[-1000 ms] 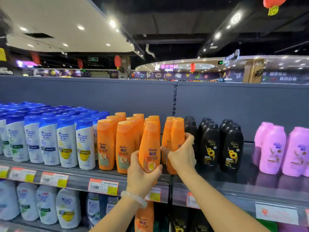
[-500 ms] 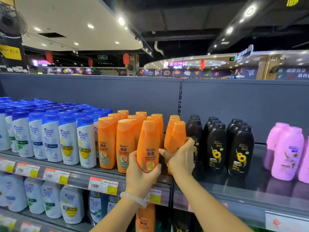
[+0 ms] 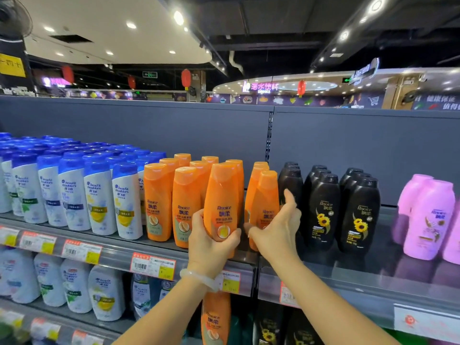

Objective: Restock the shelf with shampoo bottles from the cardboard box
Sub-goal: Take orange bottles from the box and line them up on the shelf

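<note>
Orange bottle [image 3: 222, 202] gripped low by left hand [image 3: 211, 241], right hand [image 3: 278, 230] open beside neighbour; likely rigid, glossy-slick plastic, moderately heavy, best held around waist.

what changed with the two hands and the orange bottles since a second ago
The right hand let go of the rightmost orange plastic shampoo bottle: its fingers, curled round the bottle before, are now spread beside it, thumb raised. That bottle stands on the grey metal shelf. The left hand kept its grip on the front orange bottle. The black bottles stayed put.
</note>
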`<state>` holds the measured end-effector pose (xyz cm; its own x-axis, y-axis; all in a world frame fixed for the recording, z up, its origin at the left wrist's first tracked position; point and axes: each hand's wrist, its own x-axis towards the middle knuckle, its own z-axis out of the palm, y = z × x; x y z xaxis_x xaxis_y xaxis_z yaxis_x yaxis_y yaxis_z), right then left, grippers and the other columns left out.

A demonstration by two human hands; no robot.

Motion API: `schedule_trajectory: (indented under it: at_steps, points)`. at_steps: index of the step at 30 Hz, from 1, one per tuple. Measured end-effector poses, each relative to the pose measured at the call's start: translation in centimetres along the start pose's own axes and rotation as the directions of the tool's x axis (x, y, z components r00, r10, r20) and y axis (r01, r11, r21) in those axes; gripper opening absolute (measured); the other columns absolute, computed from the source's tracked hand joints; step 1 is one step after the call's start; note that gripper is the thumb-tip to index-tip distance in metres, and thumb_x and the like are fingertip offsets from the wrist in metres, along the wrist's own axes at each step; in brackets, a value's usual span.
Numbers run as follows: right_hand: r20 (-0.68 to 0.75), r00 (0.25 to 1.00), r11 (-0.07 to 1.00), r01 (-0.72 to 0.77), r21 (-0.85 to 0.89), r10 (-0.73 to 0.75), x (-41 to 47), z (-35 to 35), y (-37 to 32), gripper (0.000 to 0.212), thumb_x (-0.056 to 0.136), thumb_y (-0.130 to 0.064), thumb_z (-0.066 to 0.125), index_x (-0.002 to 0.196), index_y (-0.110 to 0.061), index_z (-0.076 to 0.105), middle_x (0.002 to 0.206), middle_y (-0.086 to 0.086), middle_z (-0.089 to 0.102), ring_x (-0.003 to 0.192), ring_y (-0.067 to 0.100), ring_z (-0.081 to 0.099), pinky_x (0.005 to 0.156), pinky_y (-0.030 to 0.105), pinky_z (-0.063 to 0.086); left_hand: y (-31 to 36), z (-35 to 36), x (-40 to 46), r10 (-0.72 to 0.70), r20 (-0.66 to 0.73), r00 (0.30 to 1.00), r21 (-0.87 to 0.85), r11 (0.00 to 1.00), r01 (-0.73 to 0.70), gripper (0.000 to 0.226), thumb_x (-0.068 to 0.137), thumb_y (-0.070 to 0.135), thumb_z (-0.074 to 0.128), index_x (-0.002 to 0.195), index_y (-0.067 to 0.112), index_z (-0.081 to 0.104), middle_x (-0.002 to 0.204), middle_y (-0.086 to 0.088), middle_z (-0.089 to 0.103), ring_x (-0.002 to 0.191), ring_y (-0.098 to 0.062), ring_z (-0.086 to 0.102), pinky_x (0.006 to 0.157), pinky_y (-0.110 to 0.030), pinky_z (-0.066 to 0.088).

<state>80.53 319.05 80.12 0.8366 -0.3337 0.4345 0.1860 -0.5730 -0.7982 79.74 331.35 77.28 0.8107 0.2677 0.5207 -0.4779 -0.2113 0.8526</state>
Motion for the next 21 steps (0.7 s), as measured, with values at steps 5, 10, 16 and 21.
schedule_trajectory:
  at_steps: [5,10,16,21]
  points:
    - [-0.165,0.938,0.944,0.321,0.073,-0.306,0.0,-2.3,-2.7,0.066,0.079,-0.02,0.069,0.134,-0.016,0.033,0.121,0.003,0.042,0.115,0.018,0.047,0.096,0.033,0.045,0.6,0.2,0.8,0.01,0.016,1.0,-0.027,1.0,-0.009,0.052,0.068,0.011,0.08,0.098,0.03,0.043,0.089,0.012,0.059,0.074,0.011,0.06,0.066,-0.007,0.05]
    - [0.328,0.918,0.969,0.168,0.182,-0.221,0.0,-1.7,-5.3,0.064,0.082,-0.041,0.064,0.135,-0.021,0.035,0.124,-0.011,0.048,0.116,0.011,0.05,0.097,0.034,0.047,0.2,0.6,1.0,-0.013,0.053,0.999,-0.075,0.997,0.017,0.054,0.058,0.032,0.083,0.099,0.031,0.047,0.088,0.009,0.065,0.08,0.002,0.066,0.073,-0.021,0.054]
    - [0.374,0.92,0.989,0.081,0.121,-0.121,0.6,-0.6,-5.2,0.063,0.083,-0.035,0.065,0.136,-0.021,0.036,0.135,0.002,0.05,0.121,0.022,0.052,0.099,0.044,0.048,0.1,0.5,1.5,-0.062,0.138,0.988,-0.046,0.997,0.069,0.055,0.061,0.036,0.08,0.105,0.026,0.047,0.091,0.008,0.066,0.083,-0.002,0.066,0.072,-0.02,0.055]
    - [0.326,0.939,0.994,0.101,0.038,-0.108,0.1,0.3,-5.0,0.062,0.086,-0.031,0.062,0.138,-0.021,0.031,0.139,0.003,0.047,0.124,0.024,0.049,0.101,0.044,0.045,-0.1,0.5,1.9,-0.095,0.19,0.977,0.104,0.992,0.077,0.049,0.074,0.024,0.076,0.111,0.018,0.043,0.104,-0.003,0.06,0.095,-0.016,0.062,0.081,-0.029,0.054]
